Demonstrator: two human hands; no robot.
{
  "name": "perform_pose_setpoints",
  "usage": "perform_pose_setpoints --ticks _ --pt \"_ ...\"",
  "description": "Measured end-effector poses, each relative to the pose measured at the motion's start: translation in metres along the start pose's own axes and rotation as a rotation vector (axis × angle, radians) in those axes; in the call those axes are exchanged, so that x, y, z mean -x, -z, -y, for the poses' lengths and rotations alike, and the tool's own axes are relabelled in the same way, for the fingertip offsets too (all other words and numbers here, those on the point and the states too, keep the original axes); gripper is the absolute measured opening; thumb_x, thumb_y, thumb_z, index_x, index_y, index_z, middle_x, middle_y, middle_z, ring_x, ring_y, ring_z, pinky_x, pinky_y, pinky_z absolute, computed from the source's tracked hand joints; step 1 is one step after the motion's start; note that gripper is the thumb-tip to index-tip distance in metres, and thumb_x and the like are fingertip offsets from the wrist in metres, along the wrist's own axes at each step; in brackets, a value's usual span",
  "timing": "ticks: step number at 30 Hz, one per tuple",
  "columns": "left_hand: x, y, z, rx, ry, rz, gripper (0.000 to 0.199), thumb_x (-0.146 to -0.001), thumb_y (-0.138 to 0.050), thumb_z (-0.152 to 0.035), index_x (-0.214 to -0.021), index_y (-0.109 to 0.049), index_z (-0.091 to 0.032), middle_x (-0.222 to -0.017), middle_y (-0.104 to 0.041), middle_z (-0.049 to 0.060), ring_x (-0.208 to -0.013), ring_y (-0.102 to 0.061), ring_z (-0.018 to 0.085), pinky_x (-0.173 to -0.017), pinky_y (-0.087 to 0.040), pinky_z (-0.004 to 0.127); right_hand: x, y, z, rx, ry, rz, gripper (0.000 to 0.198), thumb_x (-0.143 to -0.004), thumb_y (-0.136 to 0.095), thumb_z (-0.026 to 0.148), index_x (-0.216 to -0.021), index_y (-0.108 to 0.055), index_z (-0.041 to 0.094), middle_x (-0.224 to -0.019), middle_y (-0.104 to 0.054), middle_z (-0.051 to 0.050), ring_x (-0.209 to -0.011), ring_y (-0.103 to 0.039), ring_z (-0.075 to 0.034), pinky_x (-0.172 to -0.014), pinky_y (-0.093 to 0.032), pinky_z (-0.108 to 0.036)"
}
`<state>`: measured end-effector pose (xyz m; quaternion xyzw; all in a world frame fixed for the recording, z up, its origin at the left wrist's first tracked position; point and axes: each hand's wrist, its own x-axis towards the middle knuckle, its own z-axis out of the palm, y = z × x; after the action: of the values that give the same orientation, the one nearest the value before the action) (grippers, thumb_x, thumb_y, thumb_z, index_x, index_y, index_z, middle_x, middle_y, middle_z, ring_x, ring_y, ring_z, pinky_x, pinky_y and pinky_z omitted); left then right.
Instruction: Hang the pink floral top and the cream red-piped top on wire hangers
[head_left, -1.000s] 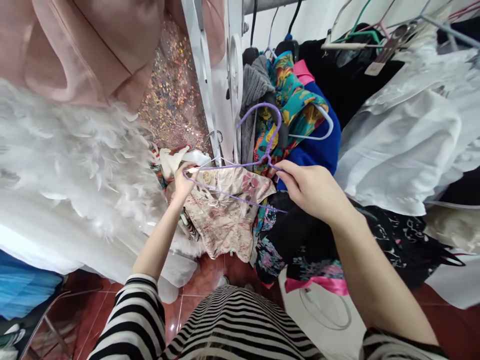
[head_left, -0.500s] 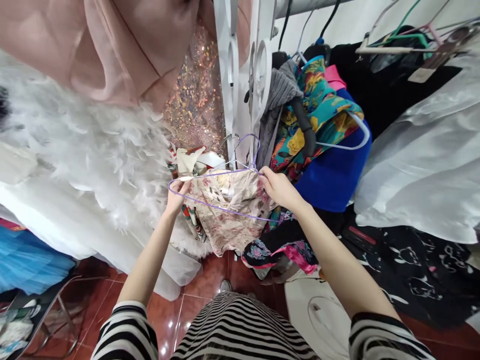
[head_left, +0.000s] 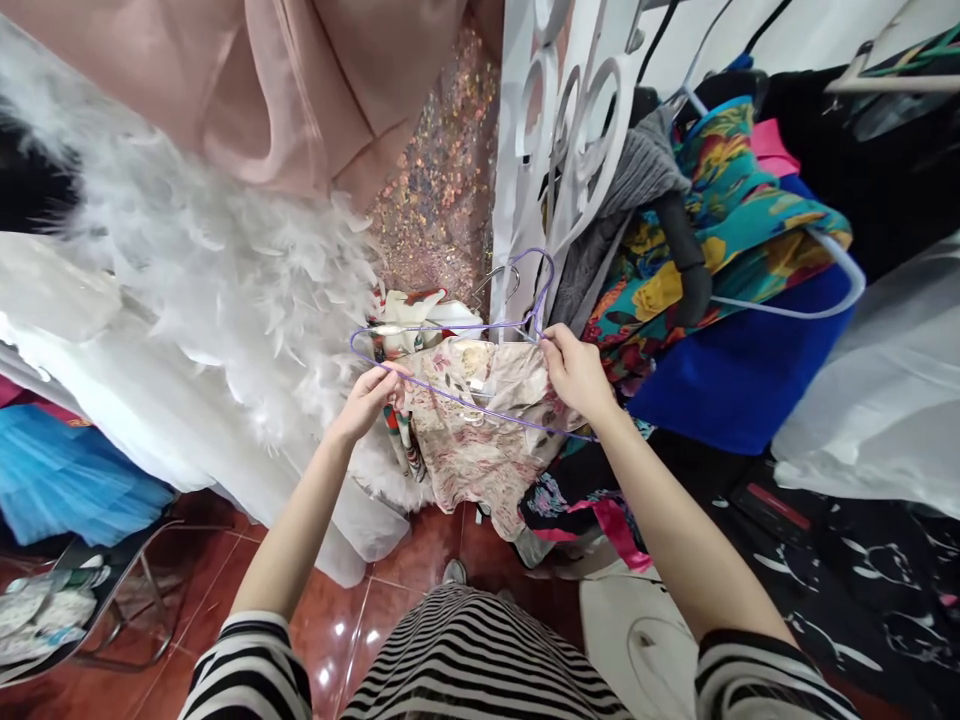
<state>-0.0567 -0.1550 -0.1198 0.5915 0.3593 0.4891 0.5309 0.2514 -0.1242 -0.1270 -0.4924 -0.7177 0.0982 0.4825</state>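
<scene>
A purple wire hanger [head_left: 553,275] is tilted across the middle of the head view, its hook pointing up and its long end to the left. My right hand [head_left: 579,372] is closed on it just below the hook. In front of me hangs a pale floral top [head_left: 480,465], partly behind the hanger's wires. With fingers pinched together, my left hand [head_left: 371,398] grips the top's left edge, right where the lower wire crosses. Whether those fingers also hold the wire is unclear. A metal hook [head_left: 501,278] rises behind the purple hanger.
White feathery clothing [head_left: 255,260] and a sequined garment [head_left: 442,170] hang left of a white scrolled frame [head_left: 536,120]. To its right hang a teal floral garment [head_left: 739,190] and blue cloth [head_left: 720,385]. Below are red floor tiles [head_left: 405,565] and a white surface [head_left: 637,630].
My left hand has slid off the hanger's left end, down and inward to the top's edge. The right hand keeps its hold near the hook. The whole view has shifted and tilted slightly.
</scene>
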Motion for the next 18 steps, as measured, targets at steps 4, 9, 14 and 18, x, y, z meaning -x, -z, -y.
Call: perform_pose_setpoints --ticks 4,9,14,18 --pt "-0.007 -0.004 0.005 -0.004 0.040 -0.025 0.043 -0.076 -0.073 -0.058 -0.076 -0.067 -0.016 -0.066 -0.060 -0.001 -0.051 -0.048 0.009 -0.049 -0.044 0.024 0.001 0.004 0.004 0.037 0.021 -0.073 0.012 -0.090 -0.044 0.032 -0.081 -0.048 0.027 -0.057 -0.056 0.001 -0.051 -0.055 -0.019 -0.057 -0.039 -0.028" --pt "-0.017 -0.011 0.009 0.006 0.021 -0.095 0.039 -0.073 -0.078 -0.054 -0.077 -0.064 -0.017 -0.062 -0.057 -0.003 -0.050 -0.046 0.007 -0.050 -0.041 0.022 0.012 0.015 0.010 0.016 0.022 -0.049 0.013 -0.092 -0.044 0.033 -0.083 -0.050 0.026 -0.057 -0.056 0.002 -0.050 -0.054 -0.018 -0.056 -0.040 -0.028" --pt "-0.028 -0.019 0.014 -0.024 0.032 -0.131 0.035 -0.073 -0.078 -0.049 -0.074 -0.061 -0.019 -0.059 -0.055 -0.005 -0.047 -0.045 0.007 -0.048 -0.040 0.022 0.020 0.025 0.013 -0.086 -0.032 0.120 0.025 -0.095 -0.043 0.044 -0.081 -0.052 0.025 -0.052 -0.051 0.004 -0.047 -0.051 -0.015 -0.054 -0.040 -0.026" --pt "-0.034 -0.026 0.019 -0.086 0.091 -0.110 0.033 -0.075 -0.075 -0.047 -0.071 -0.058 -0.019 -0.058 -0.053 -0.005 -0.046 -0.045 0.007 -0.046 -0.038 0.021 0.024 0.029 0.015 -0.205 -0.053 0.297 0.041 -0.097 -0.038 0.056 -0.092 -0.061 0.023 -0.049 -0.048 0.005 -0.048 -0.054 -0.016 -0.056 -0.043 -0.028"
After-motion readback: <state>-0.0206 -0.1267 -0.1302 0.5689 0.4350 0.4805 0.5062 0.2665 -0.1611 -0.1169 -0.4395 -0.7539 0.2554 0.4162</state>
